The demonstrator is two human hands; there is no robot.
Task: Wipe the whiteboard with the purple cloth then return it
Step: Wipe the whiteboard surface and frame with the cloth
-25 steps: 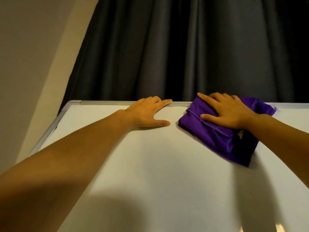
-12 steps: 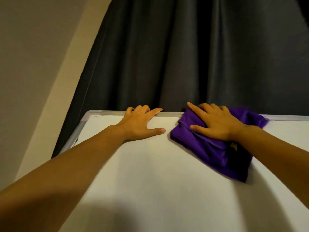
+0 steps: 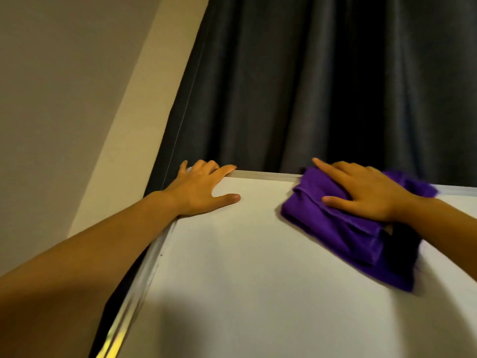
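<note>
The whiteboard (image 3: 245, 267) fills the lower part of the view, with a silver frame along its top and left edges. A folded purple cloth (image 3: 343, 233) lies against the board near its top edge at the right. My right hand (image 3: 361, 192) presses flat on the cloth, fingers spread and pointing up-left. My left hand (image 3: 201, 189) rests flat on the board's top left corner, fingers over the frame, holding nothing.
A dark grey curtain (image 3: 309, 86) hangs behind the board. A beige wall (image 3: 64, 99) stands to the left. The silver frame's left edge (image 3: 136, 293) runs down to the bottom of the view.
The view has swung right and up. The gap between my hands has widened: my left hand now sits at the board's top left corner, my right hand with the cloth farther right.
</note>
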